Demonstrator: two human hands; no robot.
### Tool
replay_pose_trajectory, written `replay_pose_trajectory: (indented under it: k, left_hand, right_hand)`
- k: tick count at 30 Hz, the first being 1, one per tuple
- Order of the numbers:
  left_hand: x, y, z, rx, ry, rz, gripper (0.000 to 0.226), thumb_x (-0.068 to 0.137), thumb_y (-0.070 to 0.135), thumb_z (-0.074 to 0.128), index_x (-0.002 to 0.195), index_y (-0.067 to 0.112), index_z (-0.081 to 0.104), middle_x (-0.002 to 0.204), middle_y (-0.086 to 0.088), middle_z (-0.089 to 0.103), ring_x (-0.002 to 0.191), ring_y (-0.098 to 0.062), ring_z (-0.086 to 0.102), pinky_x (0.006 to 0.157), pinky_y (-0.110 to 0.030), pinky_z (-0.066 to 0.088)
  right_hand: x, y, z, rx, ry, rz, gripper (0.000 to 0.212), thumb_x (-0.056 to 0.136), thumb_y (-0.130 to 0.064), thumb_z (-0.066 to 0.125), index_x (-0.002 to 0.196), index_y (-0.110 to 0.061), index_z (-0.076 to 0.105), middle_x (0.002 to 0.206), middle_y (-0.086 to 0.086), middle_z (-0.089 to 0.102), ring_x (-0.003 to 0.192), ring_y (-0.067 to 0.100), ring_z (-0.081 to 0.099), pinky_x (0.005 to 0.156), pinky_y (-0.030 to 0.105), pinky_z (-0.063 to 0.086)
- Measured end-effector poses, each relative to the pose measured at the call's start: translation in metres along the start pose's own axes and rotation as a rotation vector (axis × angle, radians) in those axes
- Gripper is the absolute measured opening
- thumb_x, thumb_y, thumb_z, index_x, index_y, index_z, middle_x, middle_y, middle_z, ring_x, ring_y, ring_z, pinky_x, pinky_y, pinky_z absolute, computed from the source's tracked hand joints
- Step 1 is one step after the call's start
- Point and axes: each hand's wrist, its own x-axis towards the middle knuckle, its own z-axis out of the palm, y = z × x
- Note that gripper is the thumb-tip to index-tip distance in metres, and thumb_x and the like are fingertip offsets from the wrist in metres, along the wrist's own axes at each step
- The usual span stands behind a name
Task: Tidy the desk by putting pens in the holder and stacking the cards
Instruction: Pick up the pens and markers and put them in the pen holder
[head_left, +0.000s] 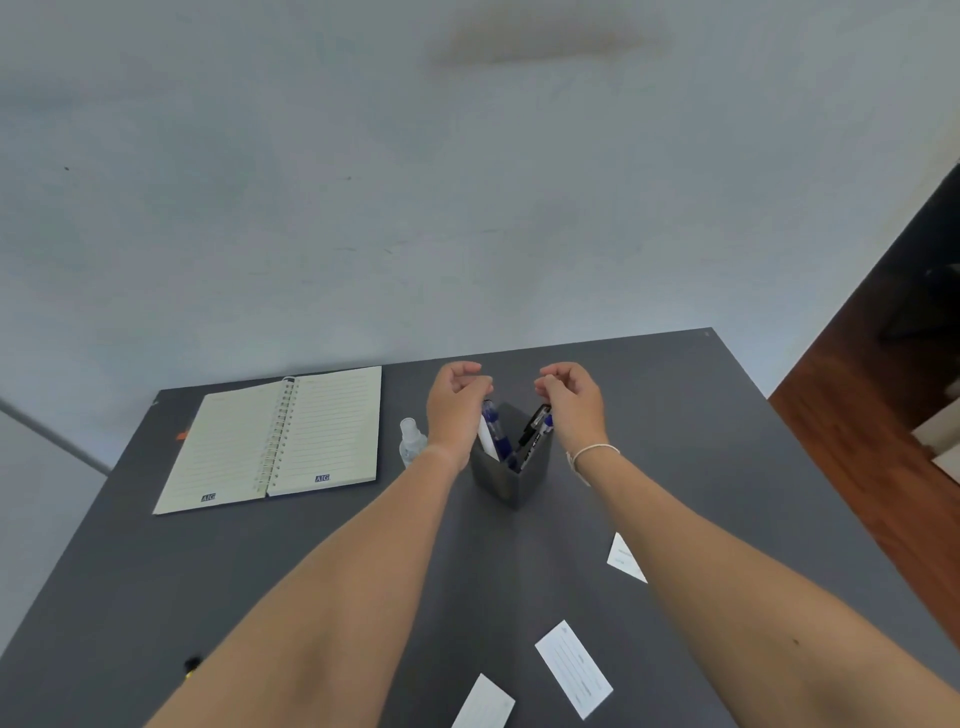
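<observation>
Item: holder (511, 480), dark, mid-desk (311, 561); pens (493, 431) stand inside, leaning. My left hand (454, 402) and right hand (574, 400) hover above the rim, fingers loosely curled, gripping nothing, probably just releasing. Cards (574, 667): three, scattered near me, unstacked.

Dark grey surface (649, 415), wall behind.
Holding open notebook (272, 439), small clear bottle (411, 441), pen holder (511, 478), three loose white cards (574, 667) scattered near front.

Right forearm hides part of one card (625, 558).
</observation>
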Motion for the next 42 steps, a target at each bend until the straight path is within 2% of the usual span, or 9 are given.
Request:
replay_pose_trajectory:
  k: [10, 13, 16, 24, 28, 32, 35, 39, 42]
  left_hand:
    - [-0.016, 0.044, -0.027, -0.029, -0.019, 0.096, 0.014, 0.083, 0.012, 0.057, 0.086, 0.025, 0.058, 0.085, 0.0, 0.062, 0.093, -0.021, 0.062, 0.1, -0.04, 0.047]
    - [-0.02, 0.059, -0.044, -0.044, -0.002, 0.13, 0.014, 0.083, 0.012, 0.056, 0.086, 0.025, 0.058, 0.085, -0.001, 0.062, 0.091, -0.021, 0.062, 0.098, -0.04, 0.049]
    - [-0.024, 0.069, -0.068, -0.085, 0.034, 0.151, 0.013, 0.084, 0.01, 0.054, 0.087, 0.022, 0.058, 0.086, -0.003, 0.061, 0.089, -0.02, 0.061, 0.092, -0.034, 0.05]
    - [-0.046, 0.059, -0.18, -0.098, 0.167, 0.132, 0.013, 0.084, 0.008, 0.053, 0.09, 0.018, 0.059, 0.092, -0.009, 0.059, 0.085, -0.02, 0.058, 0.091, -0.033, 0.049]
    - [-0.06, 0.039, -0.244, -0.063, 0.259, 0.087, 0.012, 0.084, 0.01, 0.052, 0.092, 0.016, 0.058, 0.09, -0.005, 0.059, 0.08, -0.015, 0.059, 0.087, -0.03, 0.05]
    - [-0.075, 0.013, -0.298, -0.02, 0.308, 0.021, 0.012, 0.084, 0.009, 0.052, 0.091, 0.016, 0.059, 0.095, -0.003, 0.059, 0.081, -0.017, 0.057, 0.083, -0.031, 0.048]
    - [-0.086, -0.013, -0.33, 0.025, 0.33, -0.047, 0.014, 0.085, 0.007, 0.053, 0.096, 0.012, 0.059, 0.085, -0.001, 0.057, 0.075, -0.014, 0.055, 0.077, -0.029, 0.048]
    - [-0.099, -0.051, -0.357, 0.153, 0.295, -0.133, 0.012, 0.086, 0.01, 0.053, 0.095, 0.014, 0.06, 0.084, -0.001, 0.057, 0.074, -0.013, 0.054, 0.073, -0.026, 0.049]
    - [-0.105, -0.077, -0.367, 0.25, 0.241, -0.202, 0.008, 0.084, 0.014, 0.057, 0.092, 0.015, 0.061, 0.086, 0.001, 0.058, 0.083, -0.017, 0.056, 0.085, -0.035, 0.049]
  right_hand:
    - [-0.019, -0.027, 0.004, 0.004, 0.031, -0.111, 0.025, 0.087, -0.007, 0.047, 0.073, -0.026, 0.056, 0.09, 0.005, 0.062, 0.084, 0.017, 0.056, 0.071, 0.021, 0.045]
    - [-0.031, -0.036, 0.015, 0.008, 0.009, -0.156, 0.027, 0.088, -0.006, 0.046, 0.074, -0.027, 0.056, 0.092, 0.006, 0.061, 0.088, 0.019, 0.058, 0.077, 0.022, 0.046]
    - [-0.045, -0.038, 0.034, 0.005, -0.027, -0.178, 0.028, 0.088, -0.006, 0.045, 0.073, -0.027, 0.056, 0.091, 0.004, 0.061, 0.078, 0.016, 0.059, 0.069, 0.018, 0.049]
    - [-0.102, -0.019, 0.115, -0.042, -0.212, -0.157, 0.019, 0.087, -0.006, 0.047, 0.081, -0.02, 0.058, 0.092, 0.007, 0.062, 0.089, 0.02, 0.056, 0.084, 0.03, 0.046]
    - [-0.138, -0.002, 0.159, -0.099, -0.247, -0.158, 0.018, 0.085, -0.007, 0.049, 0.083, -0.02, 0.061, 0.094, 0.007, 0.061, 0.085, 0.0, 0.056, 0.074, 0.005, 0.04]
    - [-0.169, 0.022, 0.193, -0.186, -0.374, -0.14, 0.017, 0.086, -0.006, 0.05, 0.082, -0.02, 0.059, 0.085, -0.001, 0.06, 0.078, 0.009, 0.054, 0.061, 0.002, 0.039]
    - [-0.19, 0.049, 0.207, -0.316, -0.426, -0.115, 0.016, 0.084, -0.008, 0.052, 0.081, -0.022, 0.059, 0.077, -0.011, 0.057, 0.07, 0.001, 0.051, 0.053, -0.004, 0.035]
    - [-0.213, 0.085, 0.208, -0.475, -0.447, -0.064, 0.012, 0.082, -0.012, 0.054, 0.08, -0.022, 0.06, 0.079, -0.005, 0.059, 0.071, 0.007, 0.053, 0.061, 0.009, 0.039]
    - [-0.224, 0.103, 0.203, -0.591, -0.455, -0.032, 0.008, 0.081, -0.013, 0.055, 0.083, -0.019, 0.06, 0.083, -0.001, 0.06, 0.075, 0.012, 0.055, 0.068, 0.019, 0.04]
